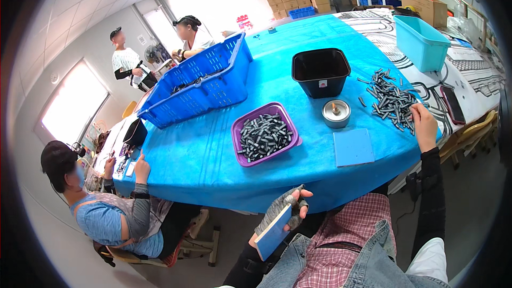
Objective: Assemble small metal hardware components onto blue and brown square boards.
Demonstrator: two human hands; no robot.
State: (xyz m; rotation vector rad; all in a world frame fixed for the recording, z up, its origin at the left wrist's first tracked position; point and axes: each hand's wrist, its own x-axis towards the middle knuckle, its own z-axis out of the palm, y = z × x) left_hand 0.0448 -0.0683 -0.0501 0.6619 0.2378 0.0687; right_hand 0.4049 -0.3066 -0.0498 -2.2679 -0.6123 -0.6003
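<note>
My left hand point(285, 208), in a grey fingerless glove, is closed around a flat blue block point(273, 233) with a pale edge, held tilted in front of the table's near edge. My right hand point(424, 122) reaches to the right edge of a loose pile of small black-and-grey strips point(392, 98). Its fingers are pinched together at the pile; whatever is between them is hidden. Left of the pile stands a round metal tin burner point(336, 113) with a small flame. A flat light-blue pad point(354, 148) lies nearer me, and a purple tub point(292, 149) holds more strips.
Behind the burner stands a black square bin point(320, 82). A large blue crate point(200, 98) is at the left, a turquoise bin point(421, 48) at the far right, near a phone point(452, 105). One person point(117, 218) sits at my left; two others are beyond the crate.
</note>
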